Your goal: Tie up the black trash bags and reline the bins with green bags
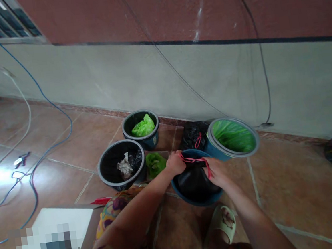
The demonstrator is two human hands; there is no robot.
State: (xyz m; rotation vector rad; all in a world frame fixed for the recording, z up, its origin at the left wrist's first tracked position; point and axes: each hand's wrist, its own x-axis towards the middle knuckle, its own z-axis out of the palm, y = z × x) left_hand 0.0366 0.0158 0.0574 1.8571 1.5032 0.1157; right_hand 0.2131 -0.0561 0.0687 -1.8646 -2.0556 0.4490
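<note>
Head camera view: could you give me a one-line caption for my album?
Both hands, left and right, pull red ties on a black bag in a blue bin, among three other bins.

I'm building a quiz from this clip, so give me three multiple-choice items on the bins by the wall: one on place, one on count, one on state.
1. Where is the bin with the green liner?
A. Right of the hands, by the wall
B. On the white board
C. Behind the person

2. How many round bins show?
A. Two
B. Four
C. Six

3. What do the hands do with the red drawstring?
A. Hang clear of it
B. Both hold it over the black bag
C. One holds scissors to it

Answers:
1 A, it stands at the wall's foot.
2 B, four rims are visible.
3 B, left hand and right hand each close a grip on it.
</note>
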